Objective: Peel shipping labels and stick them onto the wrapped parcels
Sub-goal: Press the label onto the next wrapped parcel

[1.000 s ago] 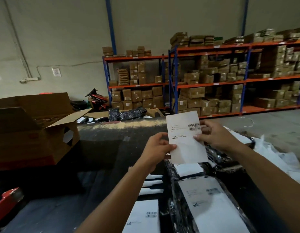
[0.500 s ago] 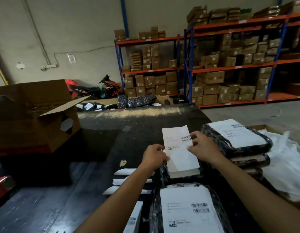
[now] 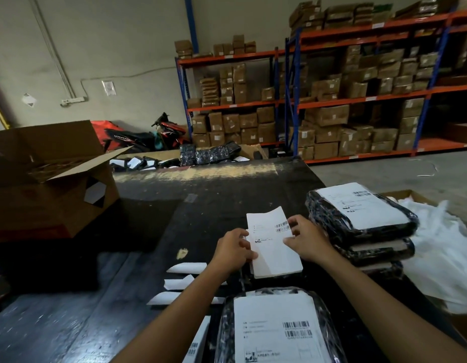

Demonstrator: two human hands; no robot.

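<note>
A white shipping label [image 3: 273, 244] with barcodes is held low over the dark table, above a parcel that it mostly hides. My left hand [image 3: 233, 251] pinches its left edge and my right hand [image 3: 307, 242] grips its right edge. Close to me lies a black wrapped parcel [image 3: 277, 328] with a label stuck on it. To the right stands a stack of black wrapped parcels [image 3: 363, 221], the top one labelled. Several white label backing strips [image 3: 185, 268] lie on the table to the left of my left arm.
An open cardboard box [image 3: 52, 179] stands at the left on the table [image 3: 195, 210]. White plastic bags [image 3: 441, 247] fill a box at the right. More black parcels [image 3: 209, 153] lie at the table's far edge. Shelving with cartons [image 3: 332, 100] and a motorbike [image 3: 148, 134] are behind.
Both hands have brought the label down from chest height toward the table. The view has tilted downward, and the labelled parcel stack at the right has come into view.
</note>
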